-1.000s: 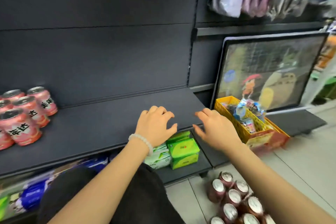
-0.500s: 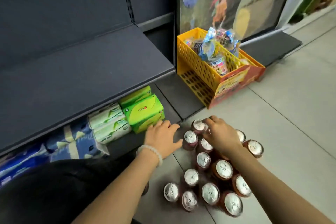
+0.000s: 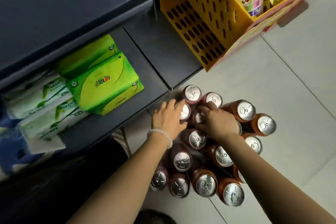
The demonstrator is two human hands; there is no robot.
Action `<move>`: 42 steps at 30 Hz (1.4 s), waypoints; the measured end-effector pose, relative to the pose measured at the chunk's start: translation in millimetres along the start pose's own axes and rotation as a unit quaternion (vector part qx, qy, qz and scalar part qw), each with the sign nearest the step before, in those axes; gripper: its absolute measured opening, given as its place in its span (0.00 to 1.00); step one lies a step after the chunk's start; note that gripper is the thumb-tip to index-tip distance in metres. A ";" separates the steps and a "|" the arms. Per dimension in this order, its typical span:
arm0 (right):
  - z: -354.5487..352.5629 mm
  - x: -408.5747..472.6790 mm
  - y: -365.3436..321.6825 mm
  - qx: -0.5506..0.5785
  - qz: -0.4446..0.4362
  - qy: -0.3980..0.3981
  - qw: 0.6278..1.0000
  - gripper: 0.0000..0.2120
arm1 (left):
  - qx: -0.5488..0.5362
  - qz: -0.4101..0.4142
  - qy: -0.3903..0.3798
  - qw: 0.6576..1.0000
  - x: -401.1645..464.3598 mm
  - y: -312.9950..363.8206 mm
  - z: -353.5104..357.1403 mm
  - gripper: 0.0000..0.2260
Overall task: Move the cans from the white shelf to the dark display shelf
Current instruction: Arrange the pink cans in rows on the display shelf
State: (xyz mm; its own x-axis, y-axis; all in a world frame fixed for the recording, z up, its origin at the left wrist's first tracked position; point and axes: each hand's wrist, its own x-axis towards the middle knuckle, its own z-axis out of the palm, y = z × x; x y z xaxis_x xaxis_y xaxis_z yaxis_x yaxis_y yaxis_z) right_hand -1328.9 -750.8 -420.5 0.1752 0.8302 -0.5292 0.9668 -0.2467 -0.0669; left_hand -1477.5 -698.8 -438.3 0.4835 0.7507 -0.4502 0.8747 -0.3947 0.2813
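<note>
Several dark red cans (image 3: 206, 184) with silver tops stand upright in a tight cluster on the pale floor tiles. My left hand (image 3: 168, 119), with a white bead bracelet at the wrist, has thumb and fingers around the top of a can (image 3: 185, 112) at the cluster's far left. Right beside it, my right hand (image 3: 219, 122) curls over the neighbouring can (image 3: 198, 117). The dark display shelf (image 3: 72, 5) juts out at the upper left, above both hands. No white shelf is in view.
Green tissue packs (image 3: 105, 80) and white-green packs (image 3: 45, 107) lie on the low dark shelf under the display shelf. A yellow perforated basket (image 3: 203, 29) with colourful packets stands at the upper right. My dark-clothed knee (image 3: 54, 187) fills the lower left.
The view has dropped from the dark shelf, where both hands hovered, down to the floor. Both hands have come down onto the far cans of the cluster and curled around them.
</note>
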 end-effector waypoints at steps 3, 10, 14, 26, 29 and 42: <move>-2.3 0.6 -1.6 0.017 0.024 0.013 0.999 0.20 | -0.015 -0.003 0.001 1.000 4.9 1.6 2.6 0.29; -7.6 -4.6 -3.7 0.062 0.038 0.006 0.997 0.21 | -0.053 -0.051 -0.003 0.997 6.4 9.6 3.9 0.22; -10.8 -9.2 -1.7 0.082 0.022 0.029 0.996 0.23 | -0.125 -0.055 -0.009 0.991 -2.7 0.7 3.7 0.20; -60.1 -64.3 -17.7 0.110 -0.047 0.113 0.986 0.25 | -0.099 0.004 0.018 0.995 -56.0 10.3 -56.5 0.25; -88.0 -94.3 -25.5 0.117 -0.074 0.118 0.983 0.26 | -0.059 0.009 0.048 0.997 -87.7 14.6 -78.4 0.24; -200.0 -198.1 -107.8 0.083 -0.240 0.211 0.944 0.29 | -0.112 -0.050 0.237 0.964 -233.4 -18.6 -199.0 0.21</move>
State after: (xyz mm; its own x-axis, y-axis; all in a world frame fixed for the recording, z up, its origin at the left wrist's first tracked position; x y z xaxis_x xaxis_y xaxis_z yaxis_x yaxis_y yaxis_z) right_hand -1430.7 -788.7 -139.4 -0.1837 0.9827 -0.0231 0.9171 0.1629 -0.3638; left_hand -1613.3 -761.2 -169.7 0.2820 0.9574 -0.0620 0.8611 -0.2240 0.4564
